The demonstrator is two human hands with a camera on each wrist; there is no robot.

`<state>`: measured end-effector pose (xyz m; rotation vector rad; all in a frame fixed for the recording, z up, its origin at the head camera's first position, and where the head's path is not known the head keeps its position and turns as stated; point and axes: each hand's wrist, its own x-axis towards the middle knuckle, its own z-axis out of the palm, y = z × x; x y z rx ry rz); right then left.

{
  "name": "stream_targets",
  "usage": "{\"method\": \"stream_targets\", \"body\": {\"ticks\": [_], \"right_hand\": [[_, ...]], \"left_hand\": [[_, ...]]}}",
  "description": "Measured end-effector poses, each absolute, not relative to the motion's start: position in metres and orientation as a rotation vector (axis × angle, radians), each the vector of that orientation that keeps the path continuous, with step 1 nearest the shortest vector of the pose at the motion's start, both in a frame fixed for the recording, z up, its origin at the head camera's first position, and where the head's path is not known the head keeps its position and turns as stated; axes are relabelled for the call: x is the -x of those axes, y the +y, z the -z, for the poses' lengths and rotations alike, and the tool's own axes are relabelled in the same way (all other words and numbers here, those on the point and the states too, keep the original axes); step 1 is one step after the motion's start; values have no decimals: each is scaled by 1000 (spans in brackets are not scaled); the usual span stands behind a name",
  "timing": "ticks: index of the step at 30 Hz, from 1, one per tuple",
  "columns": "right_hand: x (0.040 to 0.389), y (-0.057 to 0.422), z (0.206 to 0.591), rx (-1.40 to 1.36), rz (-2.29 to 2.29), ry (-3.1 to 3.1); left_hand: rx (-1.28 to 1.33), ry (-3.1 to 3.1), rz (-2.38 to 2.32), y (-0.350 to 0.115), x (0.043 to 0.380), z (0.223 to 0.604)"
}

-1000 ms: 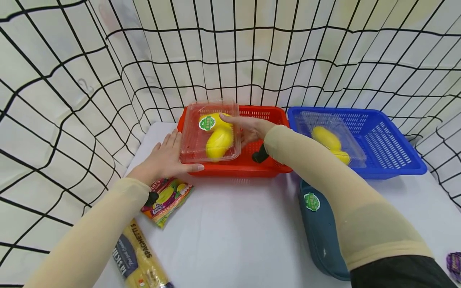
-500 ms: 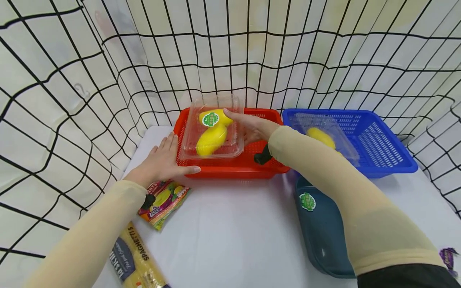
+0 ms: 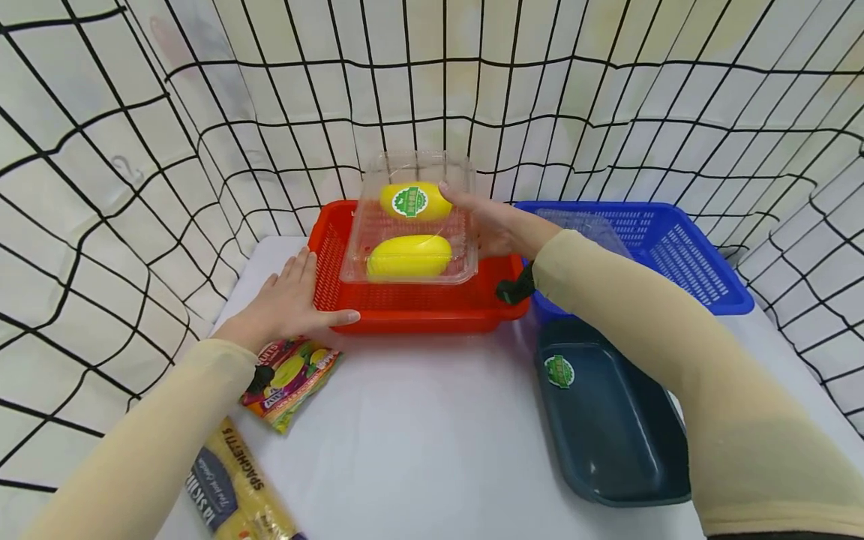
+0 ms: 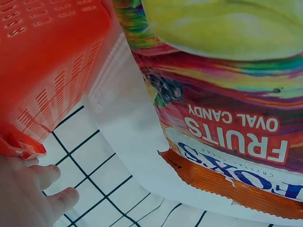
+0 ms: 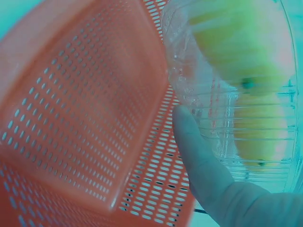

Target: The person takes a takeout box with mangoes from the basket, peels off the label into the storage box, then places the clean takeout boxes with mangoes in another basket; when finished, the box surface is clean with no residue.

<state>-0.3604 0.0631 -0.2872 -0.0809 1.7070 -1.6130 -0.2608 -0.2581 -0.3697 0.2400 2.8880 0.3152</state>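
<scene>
My right hand [image 3: 496,225] grips the right side of a clear plastic clamshell box [image 3: 354,259], thumb on top. Inside lie two oval yellow fruits [image 3: 409,256], one with a green-and-white sticker near it; their exact kind is unclear. The box is held above the red plastic basket [image 3: 418,324], its far side raised. My left hand [image 3: 280,300] rests at the basket's left front corner, fingers straight along the rim and thumb along the front. In the right wrist view my thumb [image 5: 199,161] lies against the box. Below the left wrist is a Fox's fruit candy bag [image 4: 227,118].
A blue basket [image 3: 709,262] stands right of the red one, with another clear box [image 3: 594,229] partly hidden by my right arm. In front is a dark teal basin [image 3: 601,427]. A spaghetti pack [image 3: 236,487] lies front left. Black wire mesh [image 3: 445,90] rises behind.
The clear box has risen and shifted slightly right in my right hand, its far side tilting up. The fruits inside have rolled apart. My left hand stays on the red basket.
</scene>
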Motion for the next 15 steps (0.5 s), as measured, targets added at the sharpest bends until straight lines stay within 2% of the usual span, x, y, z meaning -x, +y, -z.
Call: {"method": "stream_targets", "body": {"ticks": [8,15], "right_hand": [[334,86,270,233,1579,1708],[287,113,273,280,1615,1689]], "left_hand": [[-241,2878,-308,-262,261,374],[-270,2911,-297,-260,266,374]]}}
